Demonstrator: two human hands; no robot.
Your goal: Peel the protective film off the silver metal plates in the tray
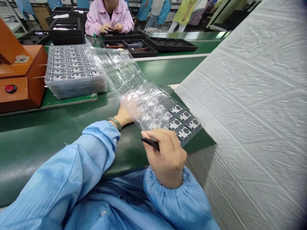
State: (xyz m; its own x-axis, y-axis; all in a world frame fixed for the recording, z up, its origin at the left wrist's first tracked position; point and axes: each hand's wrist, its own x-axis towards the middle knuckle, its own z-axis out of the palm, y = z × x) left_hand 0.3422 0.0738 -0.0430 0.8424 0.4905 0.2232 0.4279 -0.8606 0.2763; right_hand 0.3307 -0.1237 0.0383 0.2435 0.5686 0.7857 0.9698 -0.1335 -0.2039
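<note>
A clear plastic blister tray (pixel 120 76) is tilted up over the green bench, its pockets appearing bare. My right hand (pixel 166 153) is closed around a slim black pen-like tool (pixel 150 143), and its fingertips meet the tray's near edge. Behind the see-through plastic lies my left hand (pixel 129 110), its fingers blurred by glare, so their grip is unclear. Beneath, on the bench, a second tray (pixel 184 123) holds several flat silver-and-black parts with round holes in its right-hand pockets.
A tall stack of filled clear trays (pixel 74 70) stands at the left, beside an orange machine (pixel 21 73) with a red button. Black trays (pixel 134 46) line the far side, where a co-worker in pink (pixel 109 19) sits. A white textured wall (pixel 251 95) borders the right.
</note>
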